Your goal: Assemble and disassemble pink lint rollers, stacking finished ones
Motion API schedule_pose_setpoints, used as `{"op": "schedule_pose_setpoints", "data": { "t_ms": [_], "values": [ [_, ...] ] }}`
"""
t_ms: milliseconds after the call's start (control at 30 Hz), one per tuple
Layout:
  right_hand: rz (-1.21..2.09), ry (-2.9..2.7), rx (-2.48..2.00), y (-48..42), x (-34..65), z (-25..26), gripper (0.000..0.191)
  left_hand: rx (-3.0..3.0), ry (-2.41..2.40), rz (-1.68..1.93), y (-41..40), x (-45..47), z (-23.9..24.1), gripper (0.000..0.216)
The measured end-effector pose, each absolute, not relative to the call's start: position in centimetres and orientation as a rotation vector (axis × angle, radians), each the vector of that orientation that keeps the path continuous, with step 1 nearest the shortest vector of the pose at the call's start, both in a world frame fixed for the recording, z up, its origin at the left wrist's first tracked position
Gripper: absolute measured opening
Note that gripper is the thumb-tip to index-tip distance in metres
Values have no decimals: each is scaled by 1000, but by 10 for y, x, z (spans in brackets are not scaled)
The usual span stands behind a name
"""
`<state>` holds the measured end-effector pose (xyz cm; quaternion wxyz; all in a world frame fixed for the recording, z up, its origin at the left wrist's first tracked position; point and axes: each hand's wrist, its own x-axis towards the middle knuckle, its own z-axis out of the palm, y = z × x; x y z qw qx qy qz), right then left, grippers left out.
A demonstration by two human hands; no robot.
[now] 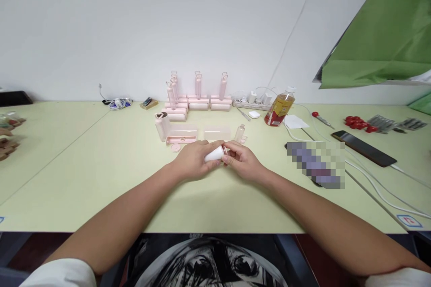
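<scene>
One left hand [195, 160] and one right hand [243, 161] meet at one white cylinder [213, 154]. Slim pink bottles [223, 88] stand in three clusters, overlapping too closely for an exact tally, beyond two translucent covers [217, 133], one open pink case [188, 140], one round pink piece [175, 148], one wider pink container [160, 129] and one small clear bottle [239, 133]. Alongside are one drink bottle [280, 108], one power strip [251, 105], one dark phone [365, 148], one red-handled tool [322, 119] and a pile of red pieces [359, 123] too jumbled to number.
</scene>
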<state>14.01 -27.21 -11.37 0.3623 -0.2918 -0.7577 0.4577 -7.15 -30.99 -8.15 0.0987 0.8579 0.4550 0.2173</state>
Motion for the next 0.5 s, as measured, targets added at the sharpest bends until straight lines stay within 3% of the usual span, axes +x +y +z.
{"op": "schedule_pose_setpoints", "data": {
  "t_ms": [267, 500],
  "values": [
    [1091, -1913, -835, -272, 140, -110, 41, 2521, 1411, 686, -309, -71, -86, 62],
    [721, -1544, -1055, -253, 158, -95, 28, 2238, 1476, 996, -304, -74, -91, 64]
  ]
}}
